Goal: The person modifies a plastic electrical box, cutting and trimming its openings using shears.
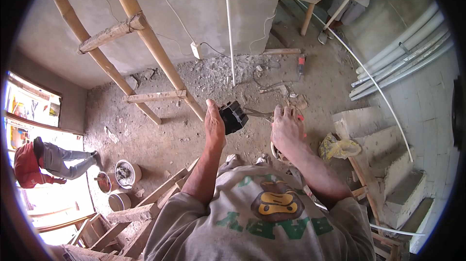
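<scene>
My left hand [214, 126] is wrapped round a small black box [233, 119], which looks like an electrical fitting; its upper edge shows greyish notched parts. In my right hand [287, 130] is a pair of pliers [260, 113], with a bit of red handle showing past the fingers. The metal jaws reach left toward the box's right edge. Whether they grip or only touch it is too small to tell. Both hands are in front of my chest, above the dirt-strewn floor.
A bamboo ladder [167, 69] leans on the wall at left. Buckets [127, 173] and timber [141, 212] lie lower left. Concrete steps [383, 139] and a yellow plastic bag [338, 147] are at right. A red-and-black tool [301, 65] lies ahead. Two other people [53, 161] are nearby.
</scene>
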Motion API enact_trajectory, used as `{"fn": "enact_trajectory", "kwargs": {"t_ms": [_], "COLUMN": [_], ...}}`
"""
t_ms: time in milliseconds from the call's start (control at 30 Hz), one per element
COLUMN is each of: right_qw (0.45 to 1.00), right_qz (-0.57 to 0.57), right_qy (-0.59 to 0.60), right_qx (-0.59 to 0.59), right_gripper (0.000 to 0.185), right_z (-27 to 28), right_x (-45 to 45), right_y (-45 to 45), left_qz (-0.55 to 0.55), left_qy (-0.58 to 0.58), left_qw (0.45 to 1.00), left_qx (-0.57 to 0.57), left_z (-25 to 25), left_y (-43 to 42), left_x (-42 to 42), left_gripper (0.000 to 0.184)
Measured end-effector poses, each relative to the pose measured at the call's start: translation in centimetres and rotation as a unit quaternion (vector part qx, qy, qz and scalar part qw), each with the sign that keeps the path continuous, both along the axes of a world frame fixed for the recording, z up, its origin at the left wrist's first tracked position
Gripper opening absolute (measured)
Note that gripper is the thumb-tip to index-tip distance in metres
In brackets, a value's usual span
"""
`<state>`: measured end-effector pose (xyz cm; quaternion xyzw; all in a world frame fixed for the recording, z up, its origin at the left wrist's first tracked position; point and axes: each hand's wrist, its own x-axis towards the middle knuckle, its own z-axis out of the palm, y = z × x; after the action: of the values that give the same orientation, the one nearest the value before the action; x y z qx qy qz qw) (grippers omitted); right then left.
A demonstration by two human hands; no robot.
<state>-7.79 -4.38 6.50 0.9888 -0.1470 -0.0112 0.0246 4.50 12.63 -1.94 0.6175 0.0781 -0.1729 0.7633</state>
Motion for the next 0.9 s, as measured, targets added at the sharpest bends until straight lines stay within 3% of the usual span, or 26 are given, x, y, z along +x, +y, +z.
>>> {"fn": "enact_trajectory", "kwargs": {"t_ms": [267,467,700,800,833,867,900], "right_qw": [0.999,0.996,0.998,0.990,0.981,0.975,0.966], "right_qz": [-0.016,-0.050,-0.021,-0.020,-0.006,-0.042,-0.078], "right_qy": [-0.029,0.019,-0.026,0.012,0.054,0.048,0.040], "right_qx": [0.003,0.064,0.053,0.138,0.184,0.214,0.244], "right_gripper": [0.058,0.046,0.027,0.017,0.016,0.019,0.022], "right_z": [-0.9,-0.3,0.2,0.0,-0.7,0.3,1.3], "right_x": [0.4,1.0,1.0,0.6,0.8,1.0,1.0], "right_y": [0.8,0.8,0.1,-0.7,-1.5,-1.0,-0.7], "left_qz": [0.006,0.026,0.030,-0.031,-0.076,-0.024,-0.080], "left_qy": [-0.034,-0.070,-0.135,-0.128,-0.354,-0.550,-0.541], "left_qw": [0.996,0.993,0.978,0.983,0.887,0.712,0.748], "left_qx": [0.078,0.093,0.154,0.125,0.286,0.436,0.375], "left_z": [1.1,1.4,2.7,3.7,1.5,-0.5,-0.1], "left_y": [-0.3,-0.8,-0.6,0.0,0.2,0.5,0.9], "left_x": [-1.2,-2.3,-2.3,-1.8,-1.5,-1.4,-0.8], "left_gripper": [0.060,0.059,0.056,0.036,0.024,0.029,0.025]}}
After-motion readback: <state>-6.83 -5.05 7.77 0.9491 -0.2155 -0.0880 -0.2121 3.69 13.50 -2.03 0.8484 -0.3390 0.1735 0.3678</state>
